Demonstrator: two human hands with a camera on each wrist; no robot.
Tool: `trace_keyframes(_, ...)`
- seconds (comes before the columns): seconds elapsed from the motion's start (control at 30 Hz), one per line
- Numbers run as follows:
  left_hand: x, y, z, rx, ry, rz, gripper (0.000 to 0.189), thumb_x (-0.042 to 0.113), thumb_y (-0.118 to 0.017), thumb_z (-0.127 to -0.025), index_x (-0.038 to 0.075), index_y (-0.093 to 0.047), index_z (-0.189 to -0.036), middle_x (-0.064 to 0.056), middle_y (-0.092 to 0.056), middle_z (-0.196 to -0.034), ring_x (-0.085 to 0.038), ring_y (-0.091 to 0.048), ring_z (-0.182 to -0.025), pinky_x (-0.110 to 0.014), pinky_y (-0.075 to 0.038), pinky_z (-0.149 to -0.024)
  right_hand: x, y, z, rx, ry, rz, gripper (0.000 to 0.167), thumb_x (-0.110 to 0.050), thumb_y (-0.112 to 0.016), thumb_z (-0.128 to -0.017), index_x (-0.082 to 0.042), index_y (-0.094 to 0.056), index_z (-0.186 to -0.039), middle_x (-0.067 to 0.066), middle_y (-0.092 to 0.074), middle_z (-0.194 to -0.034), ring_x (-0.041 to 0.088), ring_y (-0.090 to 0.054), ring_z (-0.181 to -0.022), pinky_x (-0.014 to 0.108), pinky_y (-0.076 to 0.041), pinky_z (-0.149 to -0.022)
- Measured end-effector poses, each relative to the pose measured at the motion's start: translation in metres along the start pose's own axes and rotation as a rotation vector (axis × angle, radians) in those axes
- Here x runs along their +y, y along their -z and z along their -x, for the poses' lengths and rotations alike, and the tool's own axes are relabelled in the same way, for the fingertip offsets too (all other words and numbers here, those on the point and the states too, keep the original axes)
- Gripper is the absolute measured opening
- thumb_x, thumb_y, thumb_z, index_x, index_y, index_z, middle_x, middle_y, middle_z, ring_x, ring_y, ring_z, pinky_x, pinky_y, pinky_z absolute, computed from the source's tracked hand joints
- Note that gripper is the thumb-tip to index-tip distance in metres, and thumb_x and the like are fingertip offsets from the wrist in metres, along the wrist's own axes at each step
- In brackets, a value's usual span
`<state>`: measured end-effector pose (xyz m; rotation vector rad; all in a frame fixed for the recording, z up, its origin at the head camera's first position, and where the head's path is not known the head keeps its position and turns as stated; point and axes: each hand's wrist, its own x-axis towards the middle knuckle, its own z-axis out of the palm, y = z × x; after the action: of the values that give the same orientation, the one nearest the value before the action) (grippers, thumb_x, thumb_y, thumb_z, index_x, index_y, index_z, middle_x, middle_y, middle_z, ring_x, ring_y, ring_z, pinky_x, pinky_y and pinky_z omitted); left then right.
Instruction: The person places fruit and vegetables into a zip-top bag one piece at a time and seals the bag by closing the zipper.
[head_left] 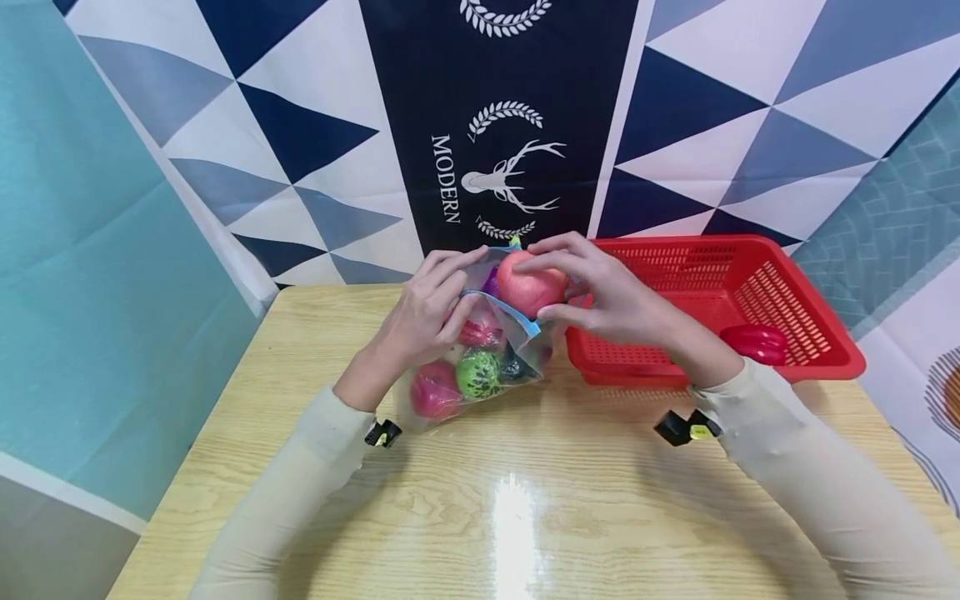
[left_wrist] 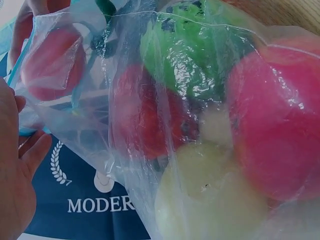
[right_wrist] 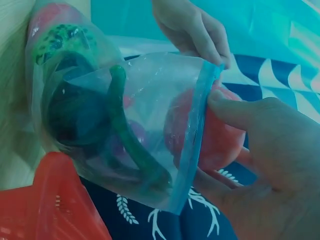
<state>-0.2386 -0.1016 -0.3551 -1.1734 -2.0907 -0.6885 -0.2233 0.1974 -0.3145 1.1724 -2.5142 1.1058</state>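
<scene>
A clear zip bag [head_left: 405, 412] with a blue zip edge lies tilted on the table, its mouth held up. My left hand [head_left: 423, 312] pinches the bag's rim on the left. My right hand [head_left: 611, 292] grips a pinkish-red round fruit [head_left: 531, 283] with thumb and fingers at the mouth, the fruit partly behind the zip edge [right_wrist: 200, 125]. Inside are a speckled green round fruit [head_left: 478, 375], a deep pink fruit [head_left: 435, 390], a pale yellow-green fruit [left_wrist: 210, 200], a long curved green vegetable [right_wrist: 125, 120] and a dark round one [right_wrist: 75, 115].
Right of the bag stands a red perforated plastic basket [head_left: 825, 367], with a glossy red vegetable [head_left: 757, 343] in it. My right forearm crosses over its front rim. A patterned cloth [head_left: 502, 75] hangs behind the wooden table [head_left: 450, 508].
</scene>
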Motion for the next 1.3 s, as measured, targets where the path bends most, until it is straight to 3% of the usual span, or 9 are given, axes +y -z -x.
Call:
trace_keyframes(0.13,0.0,0.0,0.001,0.003,-0.007,-0.006,0.027,0.009,-0.059,-0.106,0.004,-0.052,-0.08,-0.027,-0.07,-0.154,-0.043,-0.068,-0.132,-0.052,-0.061,-0.11,0.001,-0.005,-0.001,-0.058,0.004,0.002,0.065,-0.003,-0.088,-0.094,-0.012,-0.068,-0.154,0.019,-0.056,-0.161,0.036,-0.063,-0.141,0.04,-0.071,-0.091)
trace_keyframes(0.43,0.001,-0.001,0.001,0.01,-0.021,-0.004,0.029,0.008,-0.062,-0.105,0.005,-0.051,-0.078,-0.028,-0.07,-0.154,-0.044,-0.069,-0.129,-0.05,-0.063,-0.102,0.001,-0.004,-0.001,-0.062,-0.031,-0.019,0.055,-0.003,-0.085,-0.096,-0.007,-0.071,-0.149,0.019,-0.063,-0.157,0.037,-0.069,-0.135,0.05,-0.07,-0.097)
trace_keyframes(0.67,0.002,-0.003,0.002,0.019,-0.03,0.0,0.028,0.008,-0.062,-0.103,0.005,-0.051,-0.077,-0.028,-0.07,-0.153,-0.045,-0.069,-0.129,-0.051,-0.064,-0.098,0.005,0.012,0.012,-0.036,-0.061,0.048,0.049,-0.002,-0.085,-0.096,-0.009,-0.076,-0.144,0.017,-0.066,-0.153,0.034,-0.072,-0.127,0.029,-0.069,-0.097)
trace_keyframes(0.83,0.002,-0.004,0.002,0.03,-0.033,0.005,0.029,0.007,-0.062,-0.103,0.005,-0.05,-0.077,-0.029,-0.071,-0.153,-0.045,-0.069,-0.129,-0.051,-0.063,-0.098,0.014,0.03,0.027,0.0,-0.138,0.109,0.049,-0.005,-0.087,-0.096,-0.013,-0.077,-0.143,0.017,-0.066,-0.152,0.036,-0.065,-0.137,0.009,-0.057,-0.095)
trace_keyframes(0.97,0.002,-0.005,0.001,0.014,-0.023,0.01,0.028,0.008,-0.062,-0.104,0.005,-0.051,-0.078,-0.028,-0.07,-0.154,-0.045,-0.069,-0.13,-0.052,-0.064,-0.101,0.02,0.038,0.034,0.007,-0.202,0.142,0.049,-0.006,-0.087,-0.096,-0.015,-0.077,-0.143,0.016,-0.067,-0.151,0.036,-0.064,-0.139,0.005,-0.051,-0.093)
trace_keyframes(1.17,0.002,-0.005,0.001,-0.001,-0.011,0.015,0.028,0.008,-0.062,-0.104,0.005,-0.051,-0.079,-0.028,-0.069,-0.155,-0.044,-0.068,-0.131,-0.052,-0.063,-0.103,0.026,0.038,0.034,-0.021,-0.289,0.151,0.044,-0.009,-0.085,-0.099,-0.012,-0.076,-0.142,0.016,-0.07,-0.145,0.035,-0.07,-0.126,0.009,-0.053,-0.088)
trace_keyframes(1.3,0.002,-0.006,0.001,0.002,-0.017,0.019,0.029,0.009,-0.061,-0.105,0.005,-0.051,-0.078,-0.028,-0.07,-0.154,-0.044,-0.069,-0.13,-0.051,-0.063,-0.103,0.026,0.025,0.028,-0.021,-0.41,0.12,0.043,-0.017,-0.082,-0.103,-0.009,-0.074,-0.144,0.021,-0.073,-0.142,0.039,-0.075,-0.121,0.03,-0.065,-0.093)
